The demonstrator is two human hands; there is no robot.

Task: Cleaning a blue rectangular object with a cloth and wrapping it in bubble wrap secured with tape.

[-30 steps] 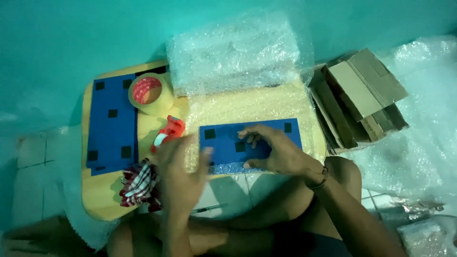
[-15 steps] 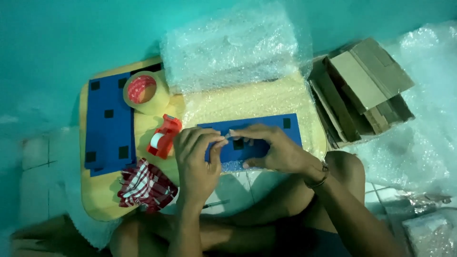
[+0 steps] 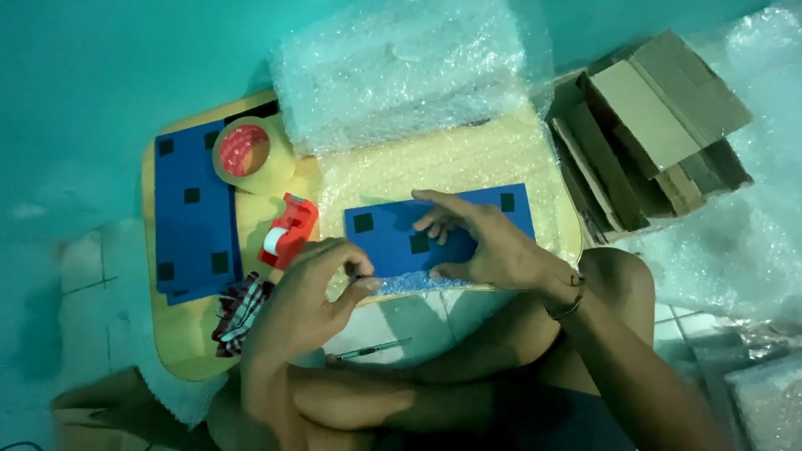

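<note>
A blue flat panel (image 3: 393, 238) with small black squares lies on a sheet of bubble wrap (image 3: 451, 163) spread over a low yellow table (image 3: 188, 338). My right hand (image 3: 480, 242) presses flat on the panel's middle. My left hand (image 3: 305, 292) is at the panel's near left corner, thumb and fingers pinched together there on the wrap's edge. A red tape dispenser (image 3: 286, 231) sits just left of the panel, close to my left hand.
A stack of blue panels (image 3: 194, 213) lies at the table's left, a roll of brown tape (image 3: 251, 154) resting on its corner. A checked cloth (image 3: 240, 307) is near the front edge. Folded bubble wrap (image 3: 401, 71) lies behind, cardboard pieces (image 3: 652, 125) to the right, a pen (image 3: 372, 349) on the floor.
My left hand has come down from over the panel's left part to its near left corner and pinched shut. My right hand stays on the panel.
</note>
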